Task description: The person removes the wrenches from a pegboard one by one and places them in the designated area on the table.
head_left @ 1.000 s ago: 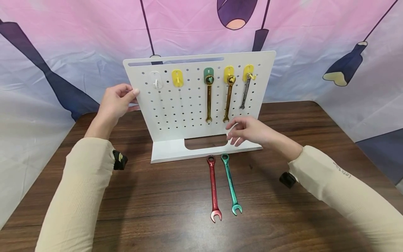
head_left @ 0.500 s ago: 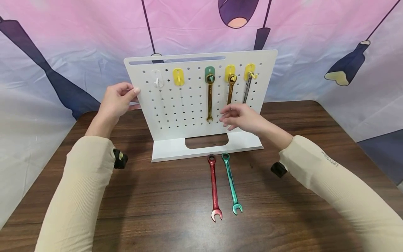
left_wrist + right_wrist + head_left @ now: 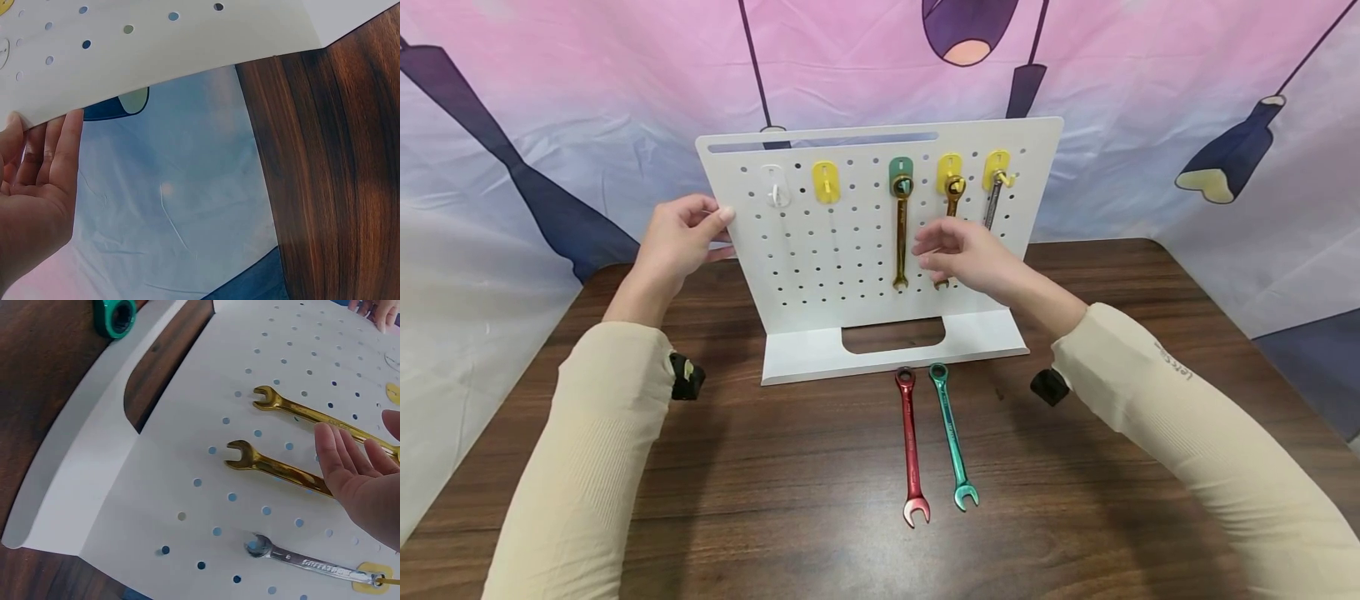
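A white pegboard stand (image 3: 857, 315) stands on the table. My left hand (image 3: 676, 240) pinches its left edge, thumb in front and fingers behind. On the board hang a gold wrench (image 3: 901, 237) from a green hook, a second gold wrench (image 3: 954, 198) from a yellow hook, and a small silver wrench (image 3: 994, 204) from another yellow hook. My right hand (image 3: 972, 257) hovers before the second gold wrench, hiding part of its shank in the head view. In the right wrist view its fingers (image 3: 350, 456) extend loosely over the gold wrenches, gripping neither.
A red wrench (image 3: 912, 446) and a green wrench (image 3: 953, 437) lie on the wooden table (image 3: 790, 500) in front of the stand. A white hook (image 3: 775, 187) and a yellow hook (image 3: 827, 182) at the board's left bear nothing. A printed cloth (image 3: 625, 100) hangs behind.
My right hand has risen from the stand's base and shifted slightly left, up to the hanging gold wrenches. The left hand keeps its hold on the board's edge.
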The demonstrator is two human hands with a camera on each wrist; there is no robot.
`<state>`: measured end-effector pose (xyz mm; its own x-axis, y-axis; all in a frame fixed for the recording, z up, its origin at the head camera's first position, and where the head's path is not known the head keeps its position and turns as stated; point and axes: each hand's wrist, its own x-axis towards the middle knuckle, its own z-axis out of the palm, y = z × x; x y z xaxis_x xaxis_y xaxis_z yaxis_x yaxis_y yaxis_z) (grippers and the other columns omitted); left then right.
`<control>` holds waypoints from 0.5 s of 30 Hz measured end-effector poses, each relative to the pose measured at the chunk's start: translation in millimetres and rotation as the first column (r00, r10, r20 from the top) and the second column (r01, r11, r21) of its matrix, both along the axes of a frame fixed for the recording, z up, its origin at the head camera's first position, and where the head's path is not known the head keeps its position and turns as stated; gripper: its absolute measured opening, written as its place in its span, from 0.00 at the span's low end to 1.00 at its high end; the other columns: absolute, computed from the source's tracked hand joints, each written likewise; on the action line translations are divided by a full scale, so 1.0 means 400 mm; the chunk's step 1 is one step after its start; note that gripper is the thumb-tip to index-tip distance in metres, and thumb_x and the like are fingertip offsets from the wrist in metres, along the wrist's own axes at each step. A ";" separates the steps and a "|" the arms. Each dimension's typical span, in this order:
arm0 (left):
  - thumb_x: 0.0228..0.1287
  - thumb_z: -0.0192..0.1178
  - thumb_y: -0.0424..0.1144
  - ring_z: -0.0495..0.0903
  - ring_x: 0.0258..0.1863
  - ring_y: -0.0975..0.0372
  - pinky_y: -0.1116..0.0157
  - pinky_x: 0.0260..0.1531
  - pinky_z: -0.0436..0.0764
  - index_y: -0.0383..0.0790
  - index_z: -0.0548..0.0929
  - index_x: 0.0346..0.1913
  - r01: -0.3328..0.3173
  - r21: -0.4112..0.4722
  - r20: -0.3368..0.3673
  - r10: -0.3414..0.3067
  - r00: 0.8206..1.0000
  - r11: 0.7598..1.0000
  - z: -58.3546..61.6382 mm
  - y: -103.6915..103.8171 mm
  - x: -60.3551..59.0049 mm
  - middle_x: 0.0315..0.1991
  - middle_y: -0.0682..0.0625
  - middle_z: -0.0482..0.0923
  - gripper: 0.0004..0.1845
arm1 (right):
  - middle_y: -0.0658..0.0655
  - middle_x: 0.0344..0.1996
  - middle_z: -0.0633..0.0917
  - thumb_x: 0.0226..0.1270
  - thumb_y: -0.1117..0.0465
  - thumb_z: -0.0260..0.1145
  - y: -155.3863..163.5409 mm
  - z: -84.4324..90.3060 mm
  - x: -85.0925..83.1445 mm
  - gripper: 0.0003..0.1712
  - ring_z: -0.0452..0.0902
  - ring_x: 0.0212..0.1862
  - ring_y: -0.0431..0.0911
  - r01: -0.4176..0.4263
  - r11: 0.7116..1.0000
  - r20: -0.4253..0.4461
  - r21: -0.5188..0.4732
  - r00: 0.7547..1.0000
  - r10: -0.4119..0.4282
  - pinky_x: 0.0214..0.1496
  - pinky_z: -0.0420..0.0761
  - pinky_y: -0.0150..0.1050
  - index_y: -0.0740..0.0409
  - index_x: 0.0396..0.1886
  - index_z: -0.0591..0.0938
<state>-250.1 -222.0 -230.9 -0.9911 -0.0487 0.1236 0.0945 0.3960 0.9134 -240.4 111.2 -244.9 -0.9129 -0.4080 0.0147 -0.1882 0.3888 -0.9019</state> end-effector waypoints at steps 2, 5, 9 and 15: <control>0.63 0.55 0.44 0.76 0.30 0.66 0.70 0.34 0.84 0.33 0.75 0.38 0.001 -0.003 0.002 -0.001 1.000 1.000 0.000 0.000 0.000 0.28 0.57 0.76 0.14 | 0.63 0.52 0.75 0.66 0.69 0.57 -0.003 0.004 -0.004 0.19 0.73 0.51 0.53 0.005 1.000 -0.001 -0.001 1.000 -0.005 0.49 0.80 0.41 0.65 0.56 0.69; 0.63 0.55 0.44 0.76 0.30 0.66 0.70 0.34 0.84 0.33 0.74 0.38 0.002 -0.004 0.004 -0.001 1.000 1.000 0.000 0.000 -0.001 0.28 0.57 0.76 0.14 | 0.62 0.53 0.74 0.66 0.69 0.57 -0.006 0.009 -0.010 0.19 0.72 0.52 0.51 0.013 1.000 -0.004 -0.002 1.000 -0.013 0.50 0.80 0.40 0.65 0.57 0.68; 0.64 0.55 0.44 0.76 0.30 0.66 0.70 0.34 0.84 0.33 0.75 0.38 0.002 -0.003 0.005 -0.002 1.000 1.000 -0.001 -0.001 0.000 0.28 0.57 0.76 0.14 | 0.61 0.53 0.74 0.66 0.69 0.57 -0.012 0.016 -0.015 0.21 0.72 0.52 0.50 0.020 1.000 0.000 -0.021 1.000 -0.020 0.51 0.79 0.41 0.64 0.58 0.67; 0.63 0.55 0.43 0.76 0.31 0.65 0.70 0.34 0.84 0.33 0.75 0.38 0.002 0.006 0.002 -0.002 1.000 1.000 0.000 0.000 0.001 0.28 0.57 0.76 0.14 | 0.59 0.54 0.73 0.66 0.68 0.57 -0.025 0.026 -0.018 0.23 0.72 0.53 0.49 0.023 0.999 0.009 -0.042 1.000 -0.023 0.50 0.80 0.38 0.64 0.60 0.65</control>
<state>-249.8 -222.1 -230.8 -0.9914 -0.0474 0.1217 0.0938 0.3906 0.9158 -247.5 101.3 -234.7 -0.9223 -0.3858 0.0241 -0.1723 0.3544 -0.9191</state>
